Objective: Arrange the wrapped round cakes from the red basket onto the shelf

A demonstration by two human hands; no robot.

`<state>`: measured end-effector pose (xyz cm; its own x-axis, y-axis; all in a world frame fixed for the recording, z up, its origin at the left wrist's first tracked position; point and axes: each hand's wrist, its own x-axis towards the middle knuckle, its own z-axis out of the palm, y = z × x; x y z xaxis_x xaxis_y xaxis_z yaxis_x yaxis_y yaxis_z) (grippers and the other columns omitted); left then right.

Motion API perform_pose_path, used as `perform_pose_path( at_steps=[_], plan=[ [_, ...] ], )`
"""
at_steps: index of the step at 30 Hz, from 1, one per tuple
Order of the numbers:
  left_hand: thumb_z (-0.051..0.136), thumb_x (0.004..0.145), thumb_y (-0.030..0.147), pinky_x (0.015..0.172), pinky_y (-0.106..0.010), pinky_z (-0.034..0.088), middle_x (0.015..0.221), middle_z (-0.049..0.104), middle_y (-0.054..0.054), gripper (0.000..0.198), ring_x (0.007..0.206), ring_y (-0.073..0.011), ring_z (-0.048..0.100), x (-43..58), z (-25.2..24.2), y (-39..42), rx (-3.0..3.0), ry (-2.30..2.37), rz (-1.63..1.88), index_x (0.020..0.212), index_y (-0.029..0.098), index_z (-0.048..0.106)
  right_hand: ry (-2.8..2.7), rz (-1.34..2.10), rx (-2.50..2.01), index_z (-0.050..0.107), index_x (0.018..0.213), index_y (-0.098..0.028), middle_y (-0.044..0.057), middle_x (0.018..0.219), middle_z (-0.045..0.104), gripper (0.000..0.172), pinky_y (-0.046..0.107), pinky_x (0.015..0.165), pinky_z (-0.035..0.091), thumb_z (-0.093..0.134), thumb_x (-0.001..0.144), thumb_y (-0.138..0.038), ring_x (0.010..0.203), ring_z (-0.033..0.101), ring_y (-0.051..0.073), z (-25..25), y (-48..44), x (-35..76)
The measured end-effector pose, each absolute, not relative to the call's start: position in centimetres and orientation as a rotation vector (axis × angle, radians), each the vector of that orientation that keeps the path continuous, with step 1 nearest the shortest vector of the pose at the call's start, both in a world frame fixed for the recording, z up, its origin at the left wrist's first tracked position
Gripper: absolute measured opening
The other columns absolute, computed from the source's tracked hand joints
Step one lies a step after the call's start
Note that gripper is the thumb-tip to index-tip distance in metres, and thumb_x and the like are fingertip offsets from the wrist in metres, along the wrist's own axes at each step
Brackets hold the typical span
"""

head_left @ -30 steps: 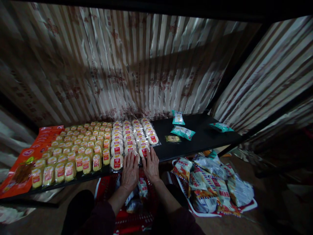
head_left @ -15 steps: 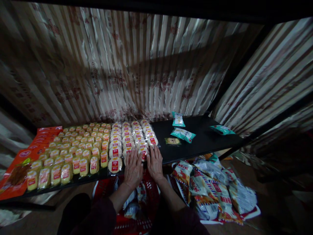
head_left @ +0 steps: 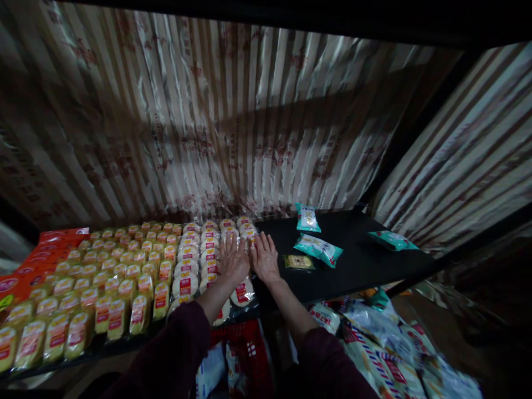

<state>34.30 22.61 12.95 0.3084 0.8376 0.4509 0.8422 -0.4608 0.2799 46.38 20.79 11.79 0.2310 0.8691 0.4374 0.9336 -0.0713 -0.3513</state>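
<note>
Rows of round white pastries (head_left: 185,284) in clear wrappers with red and yellow labels lie overlapped on the black shelf (head_left: 332,280). My left hand (head_left: 233,260) rests palm down on the right-hand rows, its fingers stretched and spread. Along the right edge of the last row, my right hand (head_left: 265,258) lies with fingers extended, touching the pastries' side. Neither hand grips anything. Left of the round pastries stand several rows of small wrapped yellow cakes (head_left: 116,316). My hands and left forearm hide some of the round pastries.
Orange packets (head_left: 39,260) lie at the far left. Right of my hands are teal packets (head_left: 319,249) and a small green-wrapped cake (head_left: 298,261). Below the shelf are a red basket (head_left: 260,354) and a heap of bagged snacks (head_left: 386,354). A striped curtain (head_left: 249,127) hangs behind.
Both hands have slid farther back along the rows of round pastries, from the front edge toward the curtain. The front pastry of the last row now sits nearer the shelf's front. The view has shifted.
</note>
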Motion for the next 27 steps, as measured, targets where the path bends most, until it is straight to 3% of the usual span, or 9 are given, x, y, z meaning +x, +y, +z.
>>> perform_pose_path(
  at_steps=[9,18,24,27],
  plan=[
    [0.038,0.088,0.028,0.115,-0.051,0.013,0.152,0.027,-0.011,0.058,0.143,-0.0287,0.015,36.7,15.3,27.2,-2.723,-1.744,-0.346,0.144,0.016,0.032,-1.610,0.072,-2.078,0.038,0.141,-0.016,0.014,0.150,0.032,0.052,0.043,0.106,0.031,0.030,0.094,-0.034,0.136,0.032,0.029,11.3,21.7,46.7],
    [0.037,0.086,0.023,0.114,-0.055,0.012,0.151,0.031,-0.012,0.058,0.142,-0.0303,0.016,38.7,14.2,30.9,-2.786,-1.791,-0.362,0.143,0.015,0.034,-1.605,0.226,-2.141,0.035,0.143,-0.016,0.017,0.150,0.031,0.055,0.042,0.103,0.035,0.032,0.093,-0.040,0.129,0.043,0.029,11.3,21.9,47.1],
    [0.041,0.086,0.026,0.114,-0.055,0.012,0.151,0.030,-0.012,0.057,0.142,-0.0302,0.015,38.7,14.3,31.7,-2.770,-1.757,-0.423,0.142,0.015,0.036,-1.430,0.312,-2.000,0.036,0.142,-0.016,0.012,0.150,0.033,0.059,0.041,0.112,0.026,0.030,0.092,-0.046,0.139,0.028,0.026,11.5,23.5,48.0],
    [0.040,0.088,0.030,0.114,-0.056,0.012,0.148,0.036,-0.011,0.056,0.141,-0.0302,0.020,38.3,14.6,31.8,-2.800,-1.709,-0.419,0.141,0.016,0.037,-1.273,0.505,-1.844,0.034,0.143,-0.016,0.009,0.148,0.038,0.066,0.039,0.115,0.021,0.028,0.090,-0.054,0.139,0.028,0.022,11.4,25.4,49.8]
  ],
)
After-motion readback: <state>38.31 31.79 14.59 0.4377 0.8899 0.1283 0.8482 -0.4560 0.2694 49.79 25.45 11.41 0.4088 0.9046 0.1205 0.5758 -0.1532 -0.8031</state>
